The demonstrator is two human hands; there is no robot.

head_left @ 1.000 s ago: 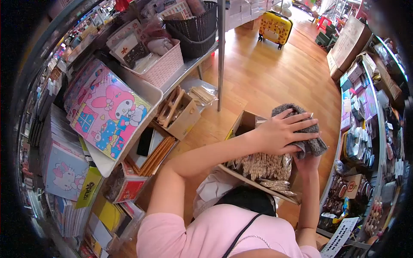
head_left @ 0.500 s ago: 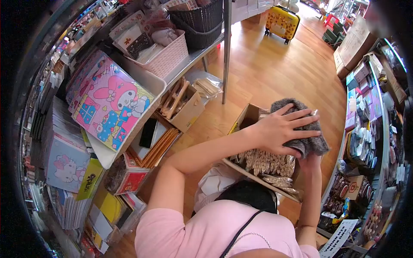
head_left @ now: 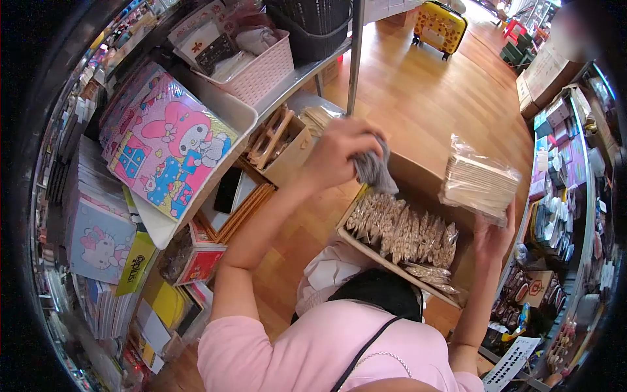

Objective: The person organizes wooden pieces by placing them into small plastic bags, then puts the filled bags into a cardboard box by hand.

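Note:
My left hand (head_left: 336, 157) is closed round a crumpled grey cloth (head_left: 375, 166), over the left side of an open cardboard box (head_left: 418, 171). My right hand (head_left: 493, 234) holds up a clear plastic packet of flat wooden sticks (head_left: 482, 179) by its lower end, above the box's right side. Inside the box stand rows of small bags with light wooden pieces (head_left: 405, 232). A few more such bags (head_left: 431, 276) lie flat at the near edge.
Left, a shelf carries cartoon-cover books (head_left: 173, 147), a pink basket (head_left: 261, 72) and a small carton of wooden items (head_left: 287, 150). A yellow suitcase (head_left: 439, 29) stands on the wooden floor ahead. Packed shelves (head_left: 562, 176) line the right side.
My left hand has moved left with the grey cloth, off the packet. The packet of sticks in my right hand now shows uncovered. The view has shifted slightly.

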